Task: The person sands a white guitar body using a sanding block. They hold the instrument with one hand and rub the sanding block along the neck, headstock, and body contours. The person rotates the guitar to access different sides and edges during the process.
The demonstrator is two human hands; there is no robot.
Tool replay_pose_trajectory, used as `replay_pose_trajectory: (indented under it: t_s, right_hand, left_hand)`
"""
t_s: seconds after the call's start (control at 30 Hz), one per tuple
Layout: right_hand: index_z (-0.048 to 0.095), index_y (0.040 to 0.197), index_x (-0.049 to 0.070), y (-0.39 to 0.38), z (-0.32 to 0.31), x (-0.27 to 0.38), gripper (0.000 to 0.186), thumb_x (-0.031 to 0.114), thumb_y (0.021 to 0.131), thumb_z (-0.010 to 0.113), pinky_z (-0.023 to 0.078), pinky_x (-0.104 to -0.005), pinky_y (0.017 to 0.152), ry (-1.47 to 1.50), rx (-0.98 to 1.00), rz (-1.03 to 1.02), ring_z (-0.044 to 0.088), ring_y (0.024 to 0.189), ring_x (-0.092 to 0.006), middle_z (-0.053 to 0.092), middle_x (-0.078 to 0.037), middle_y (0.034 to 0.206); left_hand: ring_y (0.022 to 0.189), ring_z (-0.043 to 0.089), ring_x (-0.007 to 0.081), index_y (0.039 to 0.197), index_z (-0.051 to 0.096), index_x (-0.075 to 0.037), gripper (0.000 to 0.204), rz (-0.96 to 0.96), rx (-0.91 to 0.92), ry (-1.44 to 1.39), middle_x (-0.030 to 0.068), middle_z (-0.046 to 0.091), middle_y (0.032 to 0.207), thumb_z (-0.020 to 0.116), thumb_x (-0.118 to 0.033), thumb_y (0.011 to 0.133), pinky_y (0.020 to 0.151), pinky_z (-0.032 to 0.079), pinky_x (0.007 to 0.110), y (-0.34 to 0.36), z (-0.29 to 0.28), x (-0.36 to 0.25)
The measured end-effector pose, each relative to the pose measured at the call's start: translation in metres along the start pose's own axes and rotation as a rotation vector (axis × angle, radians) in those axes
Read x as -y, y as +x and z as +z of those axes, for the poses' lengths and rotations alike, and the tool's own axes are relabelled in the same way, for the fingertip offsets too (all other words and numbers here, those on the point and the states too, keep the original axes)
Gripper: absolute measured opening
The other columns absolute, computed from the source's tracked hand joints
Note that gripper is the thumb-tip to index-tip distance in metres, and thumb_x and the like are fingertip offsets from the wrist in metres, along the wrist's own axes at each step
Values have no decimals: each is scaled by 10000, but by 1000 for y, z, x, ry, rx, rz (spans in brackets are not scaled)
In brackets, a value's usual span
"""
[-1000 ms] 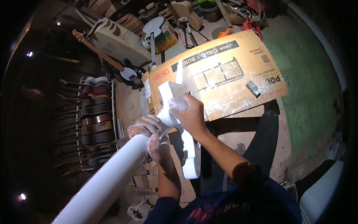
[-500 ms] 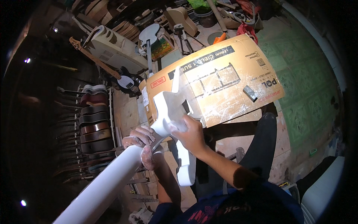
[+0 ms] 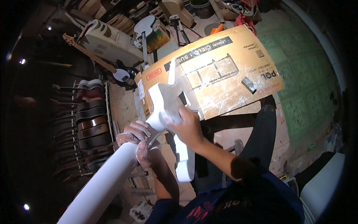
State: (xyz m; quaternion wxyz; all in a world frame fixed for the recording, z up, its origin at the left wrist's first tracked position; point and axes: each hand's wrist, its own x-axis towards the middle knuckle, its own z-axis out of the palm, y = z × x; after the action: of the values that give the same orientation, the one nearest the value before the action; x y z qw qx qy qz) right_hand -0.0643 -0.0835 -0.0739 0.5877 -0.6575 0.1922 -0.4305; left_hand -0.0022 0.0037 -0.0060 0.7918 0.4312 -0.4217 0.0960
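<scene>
Head view looks down on a white unfinished guitar body (image 3: 167, 104) held over a flattened cardboard box (image 3: 231, 71). Left hand (image 3: 136, 136) is clenched around its white neck (image 3: 108, 175), just below the body. Right hand (image 3: 188, 125) lies pressed on the body's face, fingers curled over something I cannot make out.

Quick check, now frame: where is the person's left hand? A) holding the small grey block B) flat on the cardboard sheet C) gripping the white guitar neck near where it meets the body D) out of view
C: the left hand wraps around the white-painted guitar neck just below the white star-shaped guitar body, while the right hand presses on that body; the flattened brown cardboard box and the small grey block lie untouched.
</scene>
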Motion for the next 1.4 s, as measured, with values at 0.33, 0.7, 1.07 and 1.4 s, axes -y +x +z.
replay_pose_trajectory:
  t_s: [0.33, 0.7, 1.07, 1.4]
  right_hand:
    - [503, 796, -10, 1, -16, -4, 308, 166, 743, 750, 450, -454, 621, -38, 206, 99, 571, 677, -403, 534, -198, 698]
    - [567, 835, 39, -32, -71, 16, 291, 99, 659, 792, 486, -379, 803, 51, 604, -100, 596, 945, -284, 593, -135, 1041]
    - [526, 855, 64, -25, -91, 18, 435, 208, 639, 874, 570, -395, 733, -23, 707, -58, 653, 936, -288, 632, -184, 1014]
    - [600, 893, 17, 11, -56, 30, 356, 174, 664, 824, 532, -362, 694, -418, 983, -88, 637, 838, -293, 427, -182, 1451]
  left_hand:
    - [642, 415, 182, 856, 371, -101, 247, -1, -38, 77, 61, 378, 683, 559, -152, 705, 693, 404, 365, 2, -3, 1]
    - [625, 421, 171, 853, 399, -129, 251, -16, -113, 55, 37, 398, 679, 603, -167, 712, 717, 398, 353, -11, -20, -7]
    - [653, 443, 163, 833, 419, -154, 234, -68, 9, 115, 35, 440, 703, 629, -193, 737, 720, 365, 354, -9, 2, -14]
    - [640, 443, 162, 833, 419, -149, 243, -78, 48, 72, 37, 445, 694, 634, -189, 728, 714, 369, 360, -14, -4, -9]
